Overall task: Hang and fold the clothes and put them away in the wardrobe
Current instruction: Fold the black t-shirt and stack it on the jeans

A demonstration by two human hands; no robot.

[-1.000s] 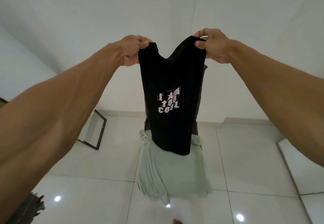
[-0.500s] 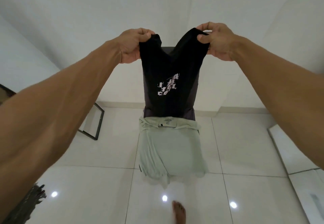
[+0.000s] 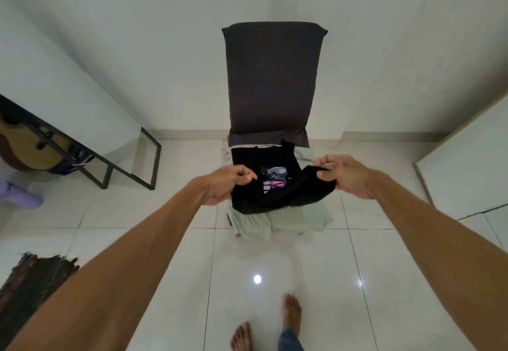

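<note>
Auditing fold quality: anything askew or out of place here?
The green shirt under the black shirt droops rumpled over the chair's front edge instead of lying flat. At far left, what looks like a purple bottle lies on its side on the floor. Nothing looks spilled.

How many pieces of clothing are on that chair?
2. A black shirt, held by the left hand and right hand, is on top; a green shirt lies on the chair beneath it. More may be hidden underneath.

Arms outstretched, left hand (image 3: pixel 228 183) and right hand (image 3: pixel 347 176) each pinch the black shirt (image 3: pixel 310 187).
</note>
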